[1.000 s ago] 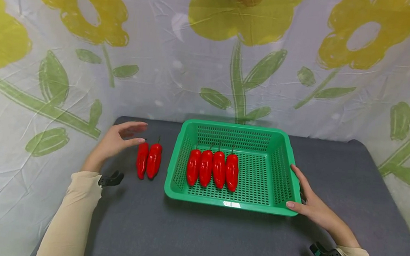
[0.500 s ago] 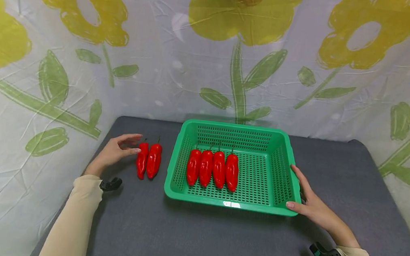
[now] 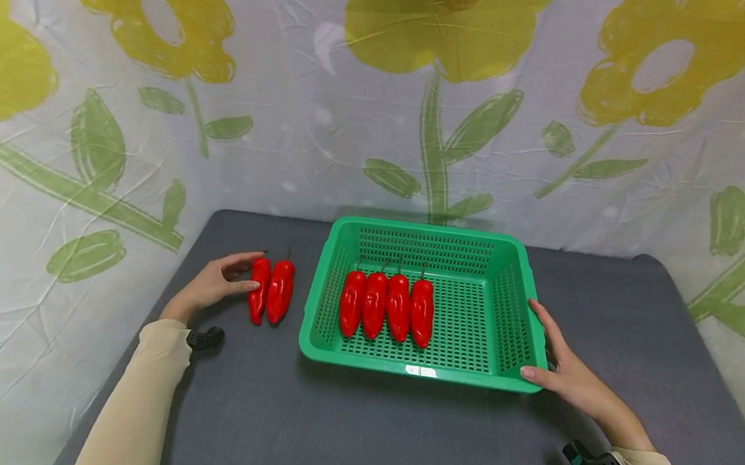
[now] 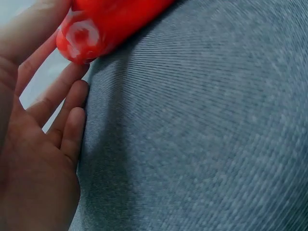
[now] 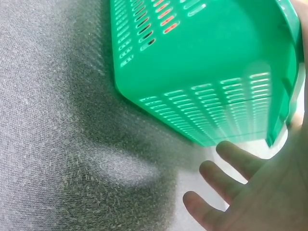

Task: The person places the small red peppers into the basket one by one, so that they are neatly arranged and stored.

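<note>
Two glossy red peppers lie side by side on the grey table, left of the basket. My left hand (image 3: 215,283) pinches the leftmost red pepper (image 3: 258,293), its thumb over the near side and a finger by the stem end. In the left wrist view that pepper's rounded end (image 4: 84,36) sits between thumb and fingers, while the other fingers extend beside it. The second loose pepper (image 3: 280,291) lies just to its right. At the right end of the green basket (image 3: 361,361), my right hand (image 3: 563,371) grips the rim, thumb at the near corner; in the right wrist view several fingers spread off the wall.
Inside the basket, several red peppers (image 3: 375,306) stand in a row on the left half of its slotted floor, stems pointing away. A flower-printed cloth (image 3: 274,143) hangs behind the grey table (image 3: 354,438). Black bands circle both wrists.
My left hand has come down and toward the near side, then right onto the leftmost pepper, closing thumb and finger about it. My right hand and the basket have stayed put.
</note>
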Action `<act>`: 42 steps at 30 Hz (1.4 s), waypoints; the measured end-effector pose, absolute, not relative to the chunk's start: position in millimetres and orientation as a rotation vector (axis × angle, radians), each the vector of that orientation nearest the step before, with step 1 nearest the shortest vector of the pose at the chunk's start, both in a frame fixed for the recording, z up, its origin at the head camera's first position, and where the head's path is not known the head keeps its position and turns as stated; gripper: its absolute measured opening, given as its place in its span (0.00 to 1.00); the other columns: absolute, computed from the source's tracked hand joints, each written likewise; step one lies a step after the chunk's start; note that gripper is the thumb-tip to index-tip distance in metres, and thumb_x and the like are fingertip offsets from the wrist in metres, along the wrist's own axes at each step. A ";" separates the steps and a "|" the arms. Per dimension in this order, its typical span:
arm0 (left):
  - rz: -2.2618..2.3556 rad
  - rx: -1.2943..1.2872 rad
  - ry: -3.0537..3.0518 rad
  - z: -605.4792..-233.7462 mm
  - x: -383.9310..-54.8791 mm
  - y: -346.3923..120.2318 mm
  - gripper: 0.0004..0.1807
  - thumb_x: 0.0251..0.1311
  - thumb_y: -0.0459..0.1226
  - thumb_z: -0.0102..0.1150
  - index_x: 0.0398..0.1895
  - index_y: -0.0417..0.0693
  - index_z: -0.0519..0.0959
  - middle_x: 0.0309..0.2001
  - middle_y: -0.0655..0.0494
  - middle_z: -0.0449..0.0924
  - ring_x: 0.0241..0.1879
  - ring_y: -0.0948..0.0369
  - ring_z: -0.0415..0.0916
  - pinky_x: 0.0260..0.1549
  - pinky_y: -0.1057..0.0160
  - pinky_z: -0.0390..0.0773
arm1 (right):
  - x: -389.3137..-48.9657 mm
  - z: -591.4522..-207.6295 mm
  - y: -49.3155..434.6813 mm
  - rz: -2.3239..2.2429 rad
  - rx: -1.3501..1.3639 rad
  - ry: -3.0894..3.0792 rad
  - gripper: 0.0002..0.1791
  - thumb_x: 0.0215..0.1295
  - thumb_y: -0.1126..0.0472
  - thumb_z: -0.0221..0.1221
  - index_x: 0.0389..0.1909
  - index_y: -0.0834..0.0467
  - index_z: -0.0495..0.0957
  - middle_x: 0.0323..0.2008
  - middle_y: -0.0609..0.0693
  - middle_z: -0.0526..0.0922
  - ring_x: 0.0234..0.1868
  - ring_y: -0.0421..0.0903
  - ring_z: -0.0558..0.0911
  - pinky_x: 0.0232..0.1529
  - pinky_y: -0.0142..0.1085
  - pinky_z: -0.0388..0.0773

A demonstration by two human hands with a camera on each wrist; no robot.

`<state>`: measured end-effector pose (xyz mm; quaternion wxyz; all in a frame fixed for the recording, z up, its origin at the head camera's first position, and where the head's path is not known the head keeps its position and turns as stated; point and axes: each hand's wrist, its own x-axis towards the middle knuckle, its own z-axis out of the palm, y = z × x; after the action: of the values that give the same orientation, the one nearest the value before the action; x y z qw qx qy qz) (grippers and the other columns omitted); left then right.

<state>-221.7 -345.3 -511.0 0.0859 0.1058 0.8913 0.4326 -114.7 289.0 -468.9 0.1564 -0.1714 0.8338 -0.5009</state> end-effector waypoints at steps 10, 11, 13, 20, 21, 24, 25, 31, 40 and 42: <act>1.176 0.302 2.654 -510.0 -223.3 -343.4 0.39 0.61 0.49 0.66 0.74 0.54 0.64 0.72 0.44 0.67 0.69 0.45 0.65 0.66 0.41 0.65 | -114.8 -468.9 288.9 -1.412 -0.517 2.432 0.57 0.65 0.58 0.61 0.79 0.39 0.27 0.77 0.69 0.34 0.67 0.72 0.61 0.46 0.31 0.75; 1.167 0.308 2.650 -509.3 -223.5 -343.3 0.39 0.61 0.49 0.66 0.74 0.54 0.64 0.72 0.44 0.67 0.69 0.44 0.64 0.67 0.41 0.65 | -114.5 -468.6 288.5 -1.413 -0.519 2.429 0.57 0.65 0.58 0.61 0.79 0.39 0.27 0.76 0.69 0.34 0.67 0.74 0.61 0.46 0.33 0.76; 1.163 0.314 2.640 -508.1 -223.3 -343.2 0.38 0.62 0.48 0.66 0.74 0.53 0.64 0.72 0.43 0.66 0.70 0.44 0.64 0.67 0.40 0.65 | -113.9 -468.2 287.8 -1.415 -0.515 2.422 0.57 0.65 0.58 0.61 0.79 0.39 0.27 0.76 0.69 0.34 0.67 0.73 0.61 0.46 0.35 0.77; 1.158 0.305 2.682 -505.4 -220.8 -344.6 0.37 0.61 0.47 0.66 0.73 0.52 0.66 0.69 0.43 0.70 0.66 0.45 0.69 0.64 0.43 0.70 | -114.4 -467.7 288.0 -1.436 -0.497 2.394 0.57 0.65 0.58 0.60 0.78 0.38 0.27 0.76 0.69 0.33 0.67 0.73 0.60 0.43 0.30 0.77; 1.165 0.298 2.688 -504.9 -220.6 -345.1 0.37 0.61 0.47 0.67 0.73 0.52 0.66 0.68 0.43 0.71 0.65 0.45 0.70 0.63 0.45 0.72 | -114.6 -467.8 288.2 -1.434 -0.497 2.394 0.57 0.65 0.58 0.60 0.78 0.37 0.27 0.76 0.69 0.34 0.67 0.74 0.60 0.43 0.30 0.77; 1.208 0.294 2.678 -502.7 -219.8 -347.3 0.38 0.60 0.45 0.67 0.73 0.50 0.66 0.67 0.42 0.72 0.62 0.44 0.74 0.57 0.57 0.79 | -114.8 -467.9 288.6 -1.426 -0.494 2.398 0.57 0.65 0.58 0.60 0.78 0.37 0.27 0.76 0.69 0.34 0.67 0.74 0.60 0.43 0.30 0.76; 1.231 0.283 2.669 -501.8 -219.4 -347.7 0.38 0.60 0.44 0.68 0.73 0.50 0.66 0.67 0.41 0.72 0.62 0.44 0.75 0.54 0.62 0.80 | -114.8 -467.9 288.7 -1.424 -0.494 2.400 0.56 0.65 0.58 0.60 0.78 0.37 0.27 0.76 0.69 0.34 0.67 0.74 0.59 0.44 0.30 0.76; 1.396 0.224 2.553 -496.4 -217.2 -349.5 0.40 0.59 0.41 0.69 0.74 0.48 0.64 0.71 0.40 0.66 0.60 0.46 0.77 0.43 0.76 0.79 | -114.7 -467.6 288.7 -1.429 -0.490 2.395 0.56 0.66 0.58 0.60 0.78 0.37 0.27 0.76 0.69 0.34 0.68 0.73 0.58 0.45 0.28 0.75; 1.455 0.213 2.555 -489.8 -216.4 -347.2 0.40 0.58 0.40 0.70 0.73 0.45 0.64 0.69 0.37 0.67 0.44 0.76 0.81 0.40 0.73 0.81 | -115.0 -467.9 288.9 -1.417 -0.497 2.412 0.56 0.66 0.58 0.60 0.78 0.37 0.27 0.76 0.68 0.35 0.68 0.72 0.59 0.45 0.28 0.74; 1.450 0.221 2.563 -487.6 -216.6 -345.5 0.40 0.58 0.39 0.70 0.73 0.44 0.64 0.69 0.38 0.67 0.44 0.75 0.82 0.40 0.73 0.81 | -114.8 -467.9 288.9 -1.415 -0.498 2.415 0.56 0.66 0.58 0.60 0.78 0.37 0.27 0.77 0.68 0.35 0.68 0.72 0.59 0.45 0.28 0.74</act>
<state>-216.6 -345.5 -487.6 0.0943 0.0744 0.8640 0.4889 -114.8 288.9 -467.9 0.1486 -0.1732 0.8400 -0.4923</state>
